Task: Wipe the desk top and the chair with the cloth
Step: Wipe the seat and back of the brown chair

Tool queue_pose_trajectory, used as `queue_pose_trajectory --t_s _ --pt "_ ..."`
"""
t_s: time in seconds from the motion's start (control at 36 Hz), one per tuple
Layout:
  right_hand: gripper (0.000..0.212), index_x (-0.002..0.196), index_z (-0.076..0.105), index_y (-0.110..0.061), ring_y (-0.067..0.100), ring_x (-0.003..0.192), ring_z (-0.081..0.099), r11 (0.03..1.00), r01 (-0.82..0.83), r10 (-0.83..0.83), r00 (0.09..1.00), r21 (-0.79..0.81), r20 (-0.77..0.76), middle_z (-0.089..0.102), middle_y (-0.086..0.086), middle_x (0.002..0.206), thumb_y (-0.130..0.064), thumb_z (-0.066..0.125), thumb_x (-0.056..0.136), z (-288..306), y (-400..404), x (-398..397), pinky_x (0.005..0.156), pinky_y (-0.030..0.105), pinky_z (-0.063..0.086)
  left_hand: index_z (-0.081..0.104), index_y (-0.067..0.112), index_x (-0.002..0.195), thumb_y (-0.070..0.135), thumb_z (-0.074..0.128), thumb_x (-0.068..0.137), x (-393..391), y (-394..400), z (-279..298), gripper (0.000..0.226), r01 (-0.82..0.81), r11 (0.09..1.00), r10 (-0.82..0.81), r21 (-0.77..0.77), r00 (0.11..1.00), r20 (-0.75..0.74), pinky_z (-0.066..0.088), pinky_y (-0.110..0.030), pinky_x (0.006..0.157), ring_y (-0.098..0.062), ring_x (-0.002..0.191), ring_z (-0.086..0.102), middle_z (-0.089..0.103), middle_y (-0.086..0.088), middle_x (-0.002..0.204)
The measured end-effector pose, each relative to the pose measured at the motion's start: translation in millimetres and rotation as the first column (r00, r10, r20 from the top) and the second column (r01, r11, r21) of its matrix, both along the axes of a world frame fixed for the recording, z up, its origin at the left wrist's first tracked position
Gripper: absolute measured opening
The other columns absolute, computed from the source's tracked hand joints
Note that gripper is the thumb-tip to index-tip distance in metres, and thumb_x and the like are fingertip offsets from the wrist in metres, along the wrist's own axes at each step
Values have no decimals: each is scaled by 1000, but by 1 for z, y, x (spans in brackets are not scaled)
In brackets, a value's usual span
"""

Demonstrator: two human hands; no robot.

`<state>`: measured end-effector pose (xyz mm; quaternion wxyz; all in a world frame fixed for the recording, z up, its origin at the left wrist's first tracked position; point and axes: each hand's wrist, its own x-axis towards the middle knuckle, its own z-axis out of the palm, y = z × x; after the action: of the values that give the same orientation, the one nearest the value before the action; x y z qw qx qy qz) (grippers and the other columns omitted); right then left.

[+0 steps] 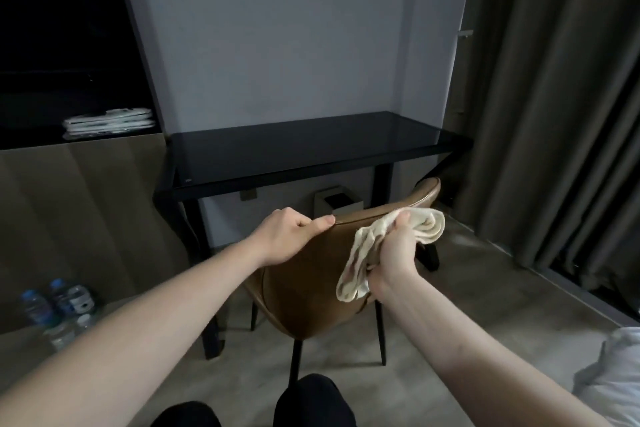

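Standing against the grey wall, the black desk (304, 146) is seen with its glossy top bare, its right edge close to the drawn curtain (554, 97). A brown chair (308, 274) is placed in front of the desk's near edge, its back turned toward the camera. An open shelf (79, 133) in the dark cabinet beside the desk's left edge is occupied by a folded stack of white linens (109, 123). Under the desk, near its right legs, a small square bin (337, 202) is seen with its dark mouth open; what lies inside cannot be told. On the floor, left of the desk, a cluster of plastic water bottles (59, 308) is stood, blue caps on. The top rim of the chair back is gripped by the left hand (287, 236), fingers curled over it. A cream cloth (391, 250) is clutched in the right hand (394, 253) and pressed against the right part of the chair back, its loose end hanging down.
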<state>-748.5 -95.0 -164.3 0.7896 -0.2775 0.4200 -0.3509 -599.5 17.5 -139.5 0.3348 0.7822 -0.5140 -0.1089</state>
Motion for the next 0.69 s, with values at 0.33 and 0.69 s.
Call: queue_pose_trajectory --t_s 0.33,0.69 --pt "46 98 53 -23 22 65 60 971 28 -6 996 236 -93 63 4 83 -67 50 86 -121 -21 43 66 31 48 69 24 72 84 42 84 -46 -86 39 66 16 983 -77 184 941 329 48 -34 63 -15 69 64 66 4 68" --pt "49 65 64 -15 22 63 58 980 -87 111 985 181 -131 64 3 60 -47 43 96 -90 -63 18 66 36 46 67 21 67 76 50 88 -47 -79 33 61 49 995 -75 86 940 333 42 -26 53 -12 51 59 59 4 53"
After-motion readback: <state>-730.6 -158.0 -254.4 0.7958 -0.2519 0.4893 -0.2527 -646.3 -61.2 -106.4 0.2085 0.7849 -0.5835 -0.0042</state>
